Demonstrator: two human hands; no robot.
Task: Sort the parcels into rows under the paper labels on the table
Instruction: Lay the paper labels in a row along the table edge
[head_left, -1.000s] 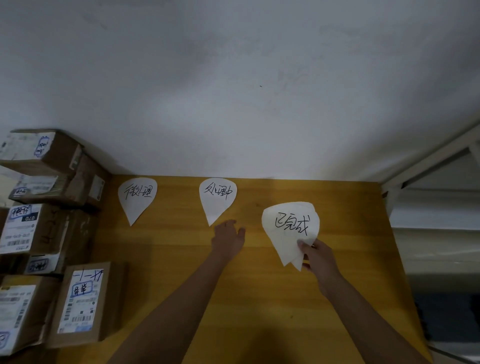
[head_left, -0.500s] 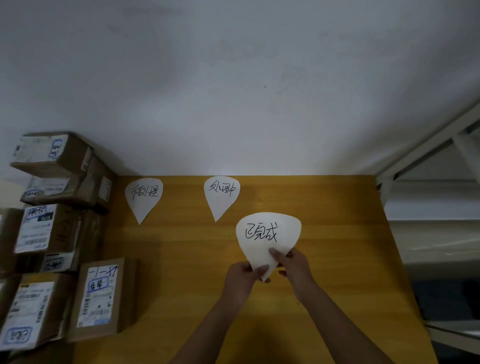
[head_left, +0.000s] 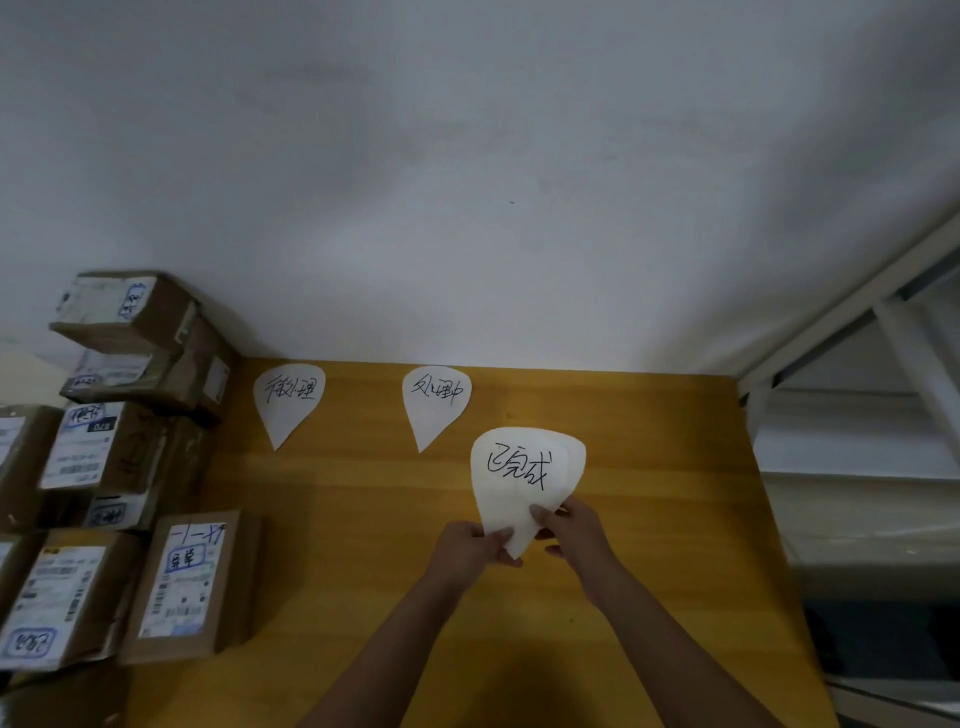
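Two white teardrop paper labels lie flat near the back of the yellow wooden table (head_left: 649, 519): the left label (head_left: 289, 402) and the middle label (head_left: 435, 405), each with handwritten characters. A third handwritten label (head_left: 522, 475) is held above the table, with a second sheet showing behind it. My left hand (head_left: 470, 545) pinches its lower left edge and my right hand (head_left: 571, 530) pinches its lower right edge. Brown cardboard parcels with white shipping stickers sit at the left, the nearest parcel (head_left: 189, 584) lying flat on the table.
A stack of several parcels (head_left: 130, 374) rises against the white wall at the far left. More parcels (head_left: 57, 603) fill the left edge. A white metal frame (head_left: 852, 317) stands past the table's right edge.
My left hand left the middle label and came over to grip the held label's lower edge. The held label moved a little left, toward the table's middle.
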